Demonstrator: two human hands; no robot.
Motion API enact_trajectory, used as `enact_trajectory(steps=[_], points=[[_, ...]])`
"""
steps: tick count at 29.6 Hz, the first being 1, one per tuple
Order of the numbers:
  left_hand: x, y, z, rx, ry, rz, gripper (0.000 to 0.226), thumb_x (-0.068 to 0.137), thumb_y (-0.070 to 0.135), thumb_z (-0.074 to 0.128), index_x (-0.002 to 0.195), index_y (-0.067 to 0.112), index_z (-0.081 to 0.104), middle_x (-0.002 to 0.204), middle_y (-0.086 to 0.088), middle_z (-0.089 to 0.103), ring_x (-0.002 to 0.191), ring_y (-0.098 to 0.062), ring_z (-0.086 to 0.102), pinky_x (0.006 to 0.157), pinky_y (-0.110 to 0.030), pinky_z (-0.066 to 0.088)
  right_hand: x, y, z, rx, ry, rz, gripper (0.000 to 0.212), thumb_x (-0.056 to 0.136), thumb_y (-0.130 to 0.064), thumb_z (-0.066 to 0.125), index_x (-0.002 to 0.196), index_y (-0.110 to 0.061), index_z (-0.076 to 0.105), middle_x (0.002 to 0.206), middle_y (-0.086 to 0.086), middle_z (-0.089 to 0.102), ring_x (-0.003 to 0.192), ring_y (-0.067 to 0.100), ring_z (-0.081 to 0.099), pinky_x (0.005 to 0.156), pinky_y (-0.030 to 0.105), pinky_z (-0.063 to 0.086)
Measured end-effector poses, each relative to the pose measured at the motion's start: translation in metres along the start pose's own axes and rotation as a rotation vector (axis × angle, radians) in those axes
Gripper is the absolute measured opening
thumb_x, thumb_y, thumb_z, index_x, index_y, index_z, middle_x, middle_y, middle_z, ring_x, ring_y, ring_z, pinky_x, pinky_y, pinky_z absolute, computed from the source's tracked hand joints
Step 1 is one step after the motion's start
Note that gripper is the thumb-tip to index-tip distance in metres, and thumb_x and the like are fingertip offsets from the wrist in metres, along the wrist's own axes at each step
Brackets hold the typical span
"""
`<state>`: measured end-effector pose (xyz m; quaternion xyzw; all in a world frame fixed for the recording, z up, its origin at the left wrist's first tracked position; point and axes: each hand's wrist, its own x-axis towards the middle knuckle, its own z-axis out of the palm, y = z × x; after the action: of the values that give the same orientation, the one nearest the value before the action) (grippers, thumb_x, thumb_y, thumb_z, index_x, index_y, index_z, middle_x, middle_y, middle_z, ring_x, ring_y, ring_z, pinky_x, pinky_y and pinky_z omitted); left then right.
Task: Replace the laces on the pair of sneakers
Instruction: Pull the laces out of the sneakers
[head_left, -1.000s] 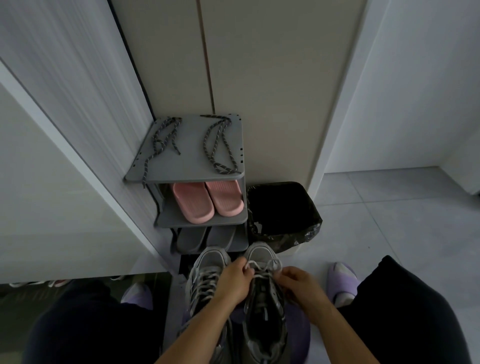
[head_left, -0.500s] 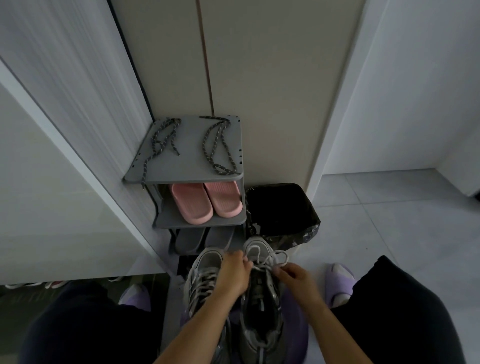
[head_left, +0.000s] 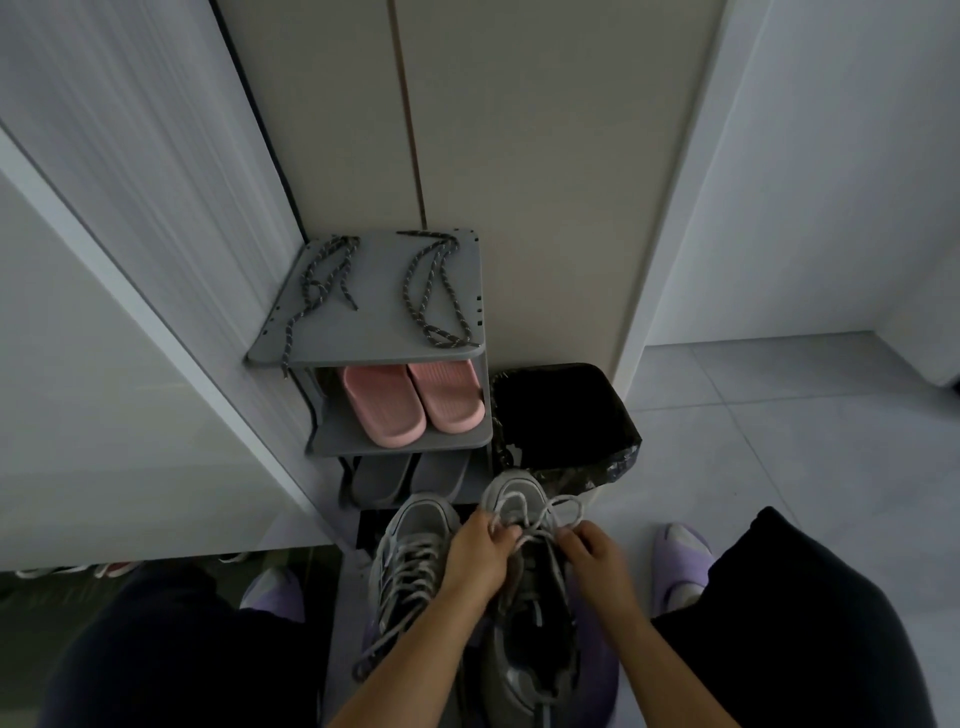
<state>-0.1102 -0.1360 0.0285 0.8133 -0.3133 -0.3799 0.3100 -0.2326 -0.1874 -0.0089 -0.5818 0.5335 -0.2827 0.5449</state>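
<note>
At six o'clock, left hand (head_left: 477, 552) and right hand (head_left: 593, 557) each pinched the lace (head_left: 551, 512); hasty pulling could jam it in the sneaker (head_left: 530, 631).

A grey three-tier shoe rack (head_left: 374, 317) stands in the corner against tall beige cupboard doors (head_left: 545, 156) split by a thin vertical seam. Pink slippers (head_left: 384, 410) sit on its middle shelf, grey slippers (head_left: 382, 475) on the one below. Just right of the rack is a bin lined with a black bag (head_left: 618, 457). Pale grey floor tiles (head_left: 779, 441) run to a white wall (head_left: 857, 182). A white panel (head_left: 130, 182) closes the left side. The light is dim.
</note>
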Motion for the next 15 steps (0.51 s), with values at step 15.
enact_trajectory(steps=[15], points=[[0.015, 0.001, -0.010, 0.027, -0.043, -0.027, 0.023, 0.090, 0.026, 0.054, 0.097, 0.005, 0.058, 0.100, -0.010, 0.063, 0.097, -0.028, 0.059, 0.081, -0.030, 0.043, 0.001, -0.013, -0.003, 0.156, -0.111, -0.007, 0.020, 0.089, -0.004, 0.056, 0.071, -0.009, 0.059, 0.063, -0.004, 0.060, 0.050, -0.011, 0.052, 0.054, 0.005, 0.041]])
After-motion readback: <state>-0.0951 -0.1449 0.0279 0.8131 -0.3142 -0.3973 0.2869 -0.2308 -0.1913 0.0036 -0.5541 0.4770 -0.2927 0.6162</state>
